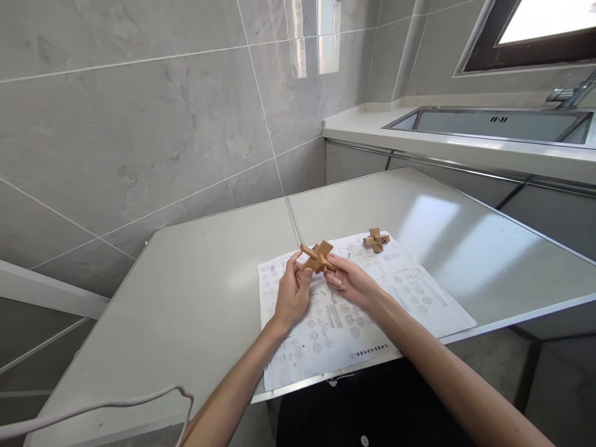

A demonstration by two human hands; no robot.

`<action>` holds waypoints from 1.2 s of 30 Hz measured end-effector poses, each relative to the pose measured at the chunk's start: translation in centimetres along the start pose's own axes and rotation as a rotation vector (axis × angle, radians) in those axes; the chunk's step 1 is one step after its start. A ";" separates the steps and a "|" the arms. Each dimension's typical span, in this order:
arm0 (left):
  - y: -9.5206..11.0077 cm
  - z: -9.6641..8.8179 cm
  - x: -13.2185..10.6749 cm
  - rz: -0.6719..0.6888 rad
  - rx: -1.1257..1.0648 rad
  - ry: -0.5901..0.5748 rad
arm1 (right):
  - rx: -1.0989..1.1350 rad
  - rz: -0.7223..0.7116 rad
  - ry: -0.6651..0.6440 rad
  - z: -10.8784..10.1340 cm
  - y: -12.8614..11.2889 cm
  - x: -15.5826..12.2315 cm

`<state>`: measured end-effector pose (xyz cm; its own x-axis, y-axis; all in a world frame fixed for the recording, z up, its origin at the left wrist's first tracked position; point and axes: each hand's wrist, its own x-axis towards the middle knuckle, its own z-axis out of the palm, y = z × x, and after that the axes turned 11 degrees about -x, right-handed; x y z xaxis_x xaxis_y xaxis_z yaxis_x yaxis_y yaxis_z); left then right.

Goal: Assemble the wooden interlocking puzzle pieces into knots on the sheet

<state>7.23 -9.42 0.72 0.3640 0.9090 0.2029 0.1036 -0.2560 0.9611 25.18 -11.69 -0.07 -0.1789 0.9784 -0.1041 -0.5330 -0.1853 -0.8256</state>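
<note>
A wooden interlocking puzzle (318, 255) made of crossed sticks is held just above a printed instruction sheet (395, 298). My left hand (292, 292) pinches it from the left with thumb and fingers closed on a stick. From the right, my right hand (350, 279) grips the same puzzle with its fingertips. A second, smaller wooden puzzle (377, 239) lies on the far edge of the sheet, apart from both hands.
The sheet lies on a pale grey folding table (195, 292) with a seam down its middle. Grey tiled wall stands behind. A counter with a steel sink (493, 121) and tap is at the far right. A white cable (116, 403) crosses the near left corner.
</note>
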 end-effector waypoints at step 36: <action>0.4 0.1 0.3 -0.094 -0.032 -0.041 | 0.169 -0.237 0.487 -3.4 0.7 1.4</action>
<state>7.47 -9.30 1.12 0.3918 0.9141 0.1042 0.1101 -0.1590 0.9811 27.33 -10.18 -2.69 0.3426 0.9171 -0.2038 -0.6444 0.0715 -0.7613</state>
